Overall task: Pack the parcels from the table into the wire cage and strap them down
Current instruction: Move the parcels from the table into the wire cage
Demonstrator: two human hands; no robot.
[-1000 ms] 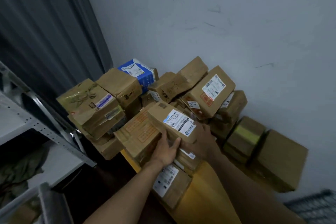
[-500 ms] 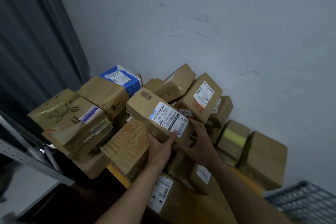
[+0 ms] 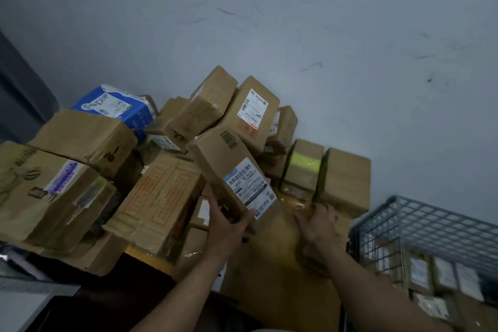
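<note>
Left hand (image 3: 229, 226) grips near end of long labelled parcel (image 3: 231, 170), which is tilted up off pile of parcels (image 3: 161, 197) on surface (image 3: 280, 296). Right hand (image 3: 319, 224) blurred, low, just right of it; cannot tell whether it holds anything. Wire cage (image 3: 431, 226) near right, parcels already inside. Step in hand: picking from pile. Next move likely: carry parcel right over cage rim, lay it flat in a gap.

Bare arms showed, uncovered as far up as the frame reached. Left hand (image 3: 226, 226) and left forearm (image 3: 188, 283) were bare, fairly sharp. Right hand (image 3: 320, 226) and right forearm (image 3: 377, 286) were bare too, the hand smeared by blur. Pale sliver (image 3: 260, 329) at bottom edge, clothing or not, unclear.
</note>
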